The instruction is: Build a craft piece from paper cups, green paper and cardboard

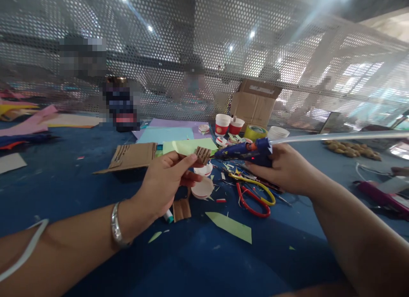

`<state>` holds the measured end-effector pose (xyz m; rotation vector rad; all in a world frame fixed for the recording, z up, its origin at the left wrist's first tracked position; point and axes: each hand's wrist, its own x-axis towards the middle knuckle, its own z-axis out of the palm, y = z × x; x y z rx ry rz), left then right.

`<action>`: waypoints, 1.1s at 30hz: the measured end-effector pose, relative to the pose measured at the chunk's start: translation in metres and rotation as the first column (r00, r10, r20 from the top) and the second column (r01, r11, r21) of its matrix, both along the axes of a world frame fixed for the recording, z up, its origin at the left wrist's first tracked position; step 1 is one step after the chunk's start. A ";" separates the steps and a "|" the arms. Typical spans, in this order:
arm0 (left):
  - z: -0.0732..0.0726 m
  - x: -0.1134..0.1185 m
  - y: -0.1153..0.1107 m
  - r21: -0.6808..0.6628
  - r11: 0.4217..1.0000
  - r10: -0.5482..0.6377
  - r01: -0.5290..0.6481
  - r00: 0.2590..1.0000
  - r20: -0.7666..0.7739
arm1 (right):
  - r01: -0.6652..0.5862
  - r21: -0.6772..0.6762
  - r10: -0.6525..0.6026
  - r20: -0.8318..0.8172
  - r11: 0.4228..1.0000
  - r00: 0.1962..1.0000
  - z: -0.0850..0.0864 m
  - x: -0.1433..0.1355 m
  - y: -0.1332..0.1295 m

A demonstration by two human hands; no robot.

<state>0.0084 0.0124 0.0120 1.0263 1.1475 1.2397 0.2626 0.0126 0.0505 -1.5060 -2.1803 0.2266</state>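
My left hand (166, 177) pinches a small piece of corrugated cardboard (203, 155) between thumb and fingers, its ridges showing. From the right, my right hand (287, 169) grips a blue hot glue gun (239, 150), with a long clear glue stick (319, 137) running out of its back. The gun's nozzle points left and is close to the cardboard piece; whether they touch I cannot tell. Below the left fingers lie cut paper cup bottoms (202, 188). Scissors with red and yellow handles (254, 206) rest under the gun, among paper scraps.
A cardboard flap (132, 156) lies left of my hands, with coloured paper sheets (166, 135) behind. Red and white paper cups (222, 125), yellow tape (256, 132) and a cardboard box (254, 103) stand toward the perforated metal screen (179, 92). A green paper piece (231, 228) lies in front.
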 end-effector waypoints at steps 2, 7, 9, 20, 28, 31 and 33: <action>0.000 0.000 0.000 -0.004 1.000 0.006 -0.006 1.000 0.002 | 0.024 -0.018 -0.025 -0.046 1.000 0.999 0.004 0.007 0.005; -0.002 0.000 0.000 -0.011 1.000 0.000 0.001 1.000 0.005 | 0.193 -0.167 -0.212 -0.105 0.967 0.972 0.004 0.039 0.028; -0.002 -0.001 -0.001 -0.016 1.000 -0.010 0.009 1.000 -0.001 | 0.227 -0.298 -0.304 -0.241 0.927 0.922 0.000 0.050 0.037; -0.005 -0.001 -0.005 -0.017 0.997 -0.080 0.080 0.996 -0.024 | 0.399 -0.449 -0.493 -0.110 0.799 0.863 -0.024 0.080 0.060; -0.003 0.001 -0.004 -0.033 0.997 -0.069 0.068 0.997 -0.028 | 0.542 -0.139 -0.518 0.178 0.829 0.837 -0.020 0.088 0.064; -0.001 0.001 -0.005 -0.035 0.998 -0.045 0.044 0.999 -0.030 | 0.455 -0.026 -0.444 0.169 0.890 0.880 -0.008 0.056 0.048; -0.001 0.002 -0.005 -0.041 0.998 -0.038 0.036 0.999 -0.031 | 0.210 -0.069 -0.199 0.137 0.975 0.970 -0.002 0.025 0.030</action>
